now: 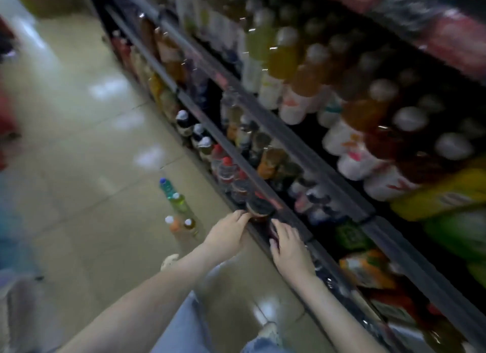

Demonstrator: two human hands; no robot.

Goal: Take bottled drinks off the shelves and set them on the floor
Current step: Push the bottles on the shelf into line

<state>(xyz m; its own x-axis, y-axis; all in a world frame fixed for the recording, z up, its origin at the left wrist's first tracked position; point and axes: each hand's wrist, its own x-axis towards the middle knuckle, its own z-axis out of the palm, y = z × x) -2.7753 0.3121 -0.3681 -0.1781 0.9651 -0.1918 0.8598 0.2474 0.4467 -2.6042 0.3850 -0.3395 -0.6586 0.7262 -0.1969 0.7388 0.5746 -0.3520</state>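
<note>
Four bottles [178, 202] stood on the shiny floor [92, 142]. Left hand [226, 234] touched one dark-capped bottle [259, 208], grip unclear; right hand [289, 246] lay flat on the shelf [244, 168].

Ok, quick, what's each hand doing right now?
Left hand: fingertips on the dark-capped bottle; grip cannot be told.
Right hand: fingers at the shelf edge; too blurred to tell.

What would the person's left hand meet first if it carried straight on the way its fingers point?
Most likely the dark-capped bottle right ahead of the left hand; blur hides whether they touch.
</note>
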